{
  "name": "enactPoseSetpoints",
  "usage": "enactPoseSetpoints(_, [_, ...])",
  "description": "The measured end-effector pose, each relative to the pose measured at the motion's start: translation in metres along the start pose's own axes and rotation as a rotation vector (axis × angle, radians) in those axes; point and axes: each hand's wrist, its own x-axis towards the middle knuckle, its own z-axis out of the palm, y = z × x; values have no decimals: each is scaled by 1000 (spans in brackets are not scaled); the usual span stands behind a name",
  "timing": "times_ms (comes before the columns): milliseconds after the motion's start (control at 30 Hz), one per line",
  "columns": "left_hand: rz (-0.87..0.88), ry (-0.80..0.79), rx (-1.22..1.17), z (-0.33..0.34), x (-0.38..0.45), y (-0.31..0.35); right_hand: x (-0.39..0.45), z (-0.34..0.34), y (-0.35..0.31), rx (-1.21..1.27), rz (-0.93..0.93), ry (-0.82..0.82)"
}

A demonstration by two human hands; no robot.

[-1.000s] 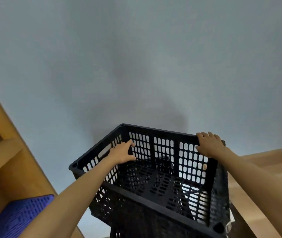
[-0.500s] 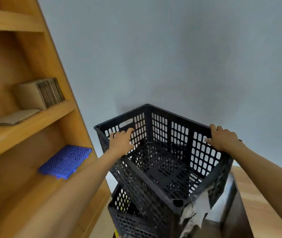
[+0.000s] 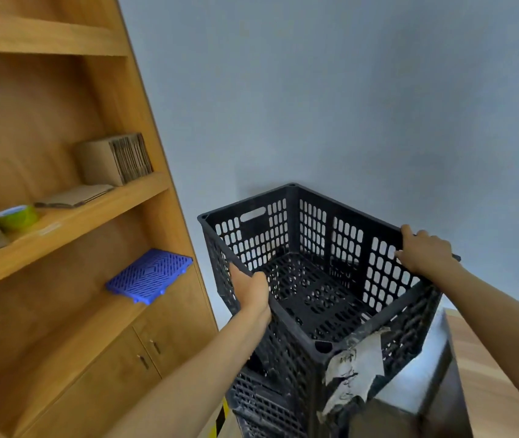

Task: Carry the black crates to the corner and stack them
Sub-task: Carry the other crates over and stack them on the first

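Observation:
A black perforated crate (image 3: 312, 279) sits atop another black crate (image 3: 261, 403) in the corner between a wooden shelf unit and the grey wall. My left hand (image 3: 251, 289) grips the top crate's near-left rim. On its right rim my right hand (image 3: 425, 251) is closed. The top crate is empty, and a torn white label (image 3: 356, 368) hangs from its near corner. Most of the lower crate is hidden under the top one.
The wooden shelf unit (image 3: 71, 222) stands close on the left, holding cardboard (image 3: 115, 159), a green tape roll (image 3: 16, 216) and a blue plastic grid (image 3: 150, 275). A dark shiny box (image 3: 425, 387) stands right of the crates. Wood floor (image 3: 485, 374) lies beyond it.
The view has swung left and the crate has come down onto the lower crate by the shelf. My left hand shifted from the far-left rim to the near-left rim.

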Motion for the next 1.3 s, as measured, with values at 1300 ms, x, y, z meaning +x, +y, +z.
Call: enactPoseSetpoints(1300, [58, -772, 354, -31, 232, 62, -65, -6, -102, 698, 459, -41])
